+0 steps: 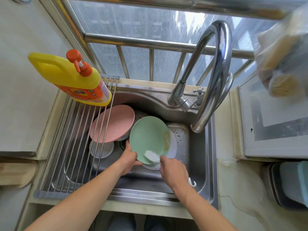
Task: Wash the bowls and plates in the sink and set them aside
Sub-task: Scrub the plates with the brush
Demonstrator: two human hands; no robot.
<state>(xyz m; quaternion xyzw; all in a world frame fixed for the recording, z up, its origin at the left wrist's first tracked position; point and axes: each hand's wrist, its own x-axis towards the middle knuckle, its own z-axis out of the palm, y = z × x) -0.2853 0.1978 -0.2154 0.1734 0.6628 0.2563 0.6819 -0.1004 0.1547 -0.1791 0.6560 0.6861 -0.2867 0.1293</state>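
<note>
Green plate [149, 137], tilted over steel sink [198, 157] at frame centre, gripped at lower-left rim by left hand [129, 157]; white sponge [151, 156] pinched in right hand [173, 170], pressed against lower rim.

There were two hands, one green plate [148, 135], one pink plate [113, 122], one sponge [151, 156], one soap bottle [71, 77] and one tap [215, 77].

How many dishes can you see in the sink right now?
4 at least: a green plate gripped by the left hand, a white dish behind it, a pink plate leaning under the rack, and a clear bowl beneath that. More may be hidden.
</note>
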